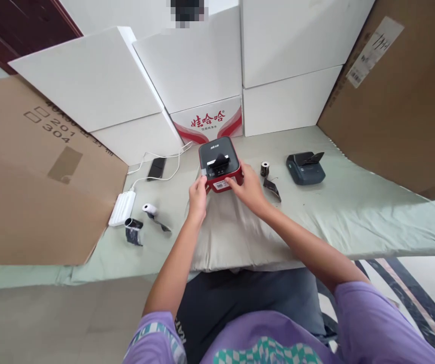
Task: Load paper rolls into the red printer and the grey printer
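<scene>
**Two hands on one red-and-black device**

We see one boxy red-and-black device (220, 164) at the middle of the tabletop (353, 222), in front of a printed panel; we cannot tell whether its base touches the cloth. Its long axis runs near to far, the far end swung a little left. The red side with a white label faces near, and one black strip (218, 161) stands up from its top.

Our left hand (197, 198) grips the near left corner, fingers partly curled. Our right hand (250, 188) wraps the right side, half open around it, thumb on the near face.

Just right of the device we count one small roll (264, 169) with a dark strip (272, 190) on its near side; farther right sits one dark blue device (305, 169). To the left are one dark phone (156, 168), one white power strip (122, 208) with white cable (167, 178), and two more rolls: one white (149, 208), one dark (133, 231).

White panels (202, 65) stand along the far side, one printed in red (207, 121); two cardboard panels (402, 111) flank the tabletop left and right.
</scene>
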A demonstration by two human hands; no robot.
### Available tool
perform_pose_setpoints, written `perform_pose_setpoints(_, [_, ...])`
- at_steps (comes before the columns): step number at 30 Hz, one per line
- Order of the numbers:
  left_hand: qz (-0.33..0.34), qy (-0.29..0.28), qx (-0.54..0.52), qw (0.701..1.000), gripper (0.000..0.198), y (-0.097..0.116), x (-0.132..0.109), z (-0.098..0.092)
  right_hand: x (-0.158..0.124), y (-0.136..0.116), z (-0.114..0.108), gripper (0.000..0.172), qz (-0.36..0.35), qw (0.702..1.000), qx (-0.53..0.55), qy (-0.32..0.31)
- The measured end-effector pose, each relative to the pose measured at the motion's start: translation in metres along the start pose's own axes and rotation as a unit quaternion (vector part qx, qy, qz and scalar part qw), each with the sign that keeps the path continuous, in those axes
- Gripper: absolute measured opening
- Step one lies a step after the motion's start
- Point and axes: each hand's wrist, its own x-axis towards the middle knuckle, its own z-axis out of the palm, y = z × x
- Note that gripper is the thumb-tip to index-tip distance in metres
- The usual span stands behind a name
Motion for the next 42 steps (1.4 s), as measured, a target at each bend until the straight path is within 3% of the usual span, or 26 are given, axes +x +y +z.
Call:
perform_pose_setpoints(2, [-0.008, 0.02, 0.015, 1.0, 0.042, -0.009, -0.022, -0.023, -0.026, -0.005, 0.014, 0.065, 0.012, 1.0, 0.014, -0.024])
perform_pose_setpoints(5, [-0.021, 0.038, 0.04, 0.998, 0.04, -0.021, -0.043, -0.044, -0.055, -0.006, 0.026, 0.065, 0.03, 0.998, 0.028, -0.04])
perform_pose_setpoints(10, [-0.005, 0.037, 0.053, 0.998, 0.034, -0.021, -0.04, -0.054, -0.072, -0.005, 0.029, 0.067, 0.058, 0.996, 0.045, -0.051])
perform_pose_setpoints(13, [-0.011, 0.034, 0.056, 0.998, 0.035, -0.013, -0.022, -0.057, -0.061, -0.006, 0.018, 0.066, 0.063, 0.996, 0.035, -0.053])
perform_pose_setpoints(17, [-0.066, -0.013, 0.06, 0.996, 0.039, -0.005, 0.001, -0.061, -0.018, 0.003, -0.017, 0.051, 0.067, 0.998, -0.009, 0.019])
perform_pose_setpoints(22, [-0.093, -0.008, 0.039, 0.995, 0.044, -0.006, 0.007, -0.063, 0.042, 0.047, -0.073, 0.038, 0.12, 0.982, -0.136, 0.06])
perform_pose_setpoints(25, [-0.092, -0.014, 0.036, 0.995, 0.044, -0.005, 0.006, -0.061, 0.058, 0.079, -0.09, 0.036, 0.196, 0.965, -0.168, 0.043])
perform_pose_setpoints(30, [-0.069, -0.006, 0.035, 0.997, 0.042, -0.003, 0.005, -0.058, 0.052, 0.104, -0.085, 0.034, 0.27, 0.961, -0.064, -0.005])
perform_pose_setpoints(35, [-0.056, -0.017, 0.045, 0.997, 0.044, -0.01, 0.003, -0.059, 0.039, 0.104, -0.072, 0.023, 0.236, 0.971, -0.019, 0.018])
perform_pose_setpoints(42, [-0.067, -0.008, -0.002, 0.998, 0.054, -0.027, 0.002, -0.062, 0.036, 0.106, -0.075, 0.017, 0.207, 0.978, -0.036, 0.011])
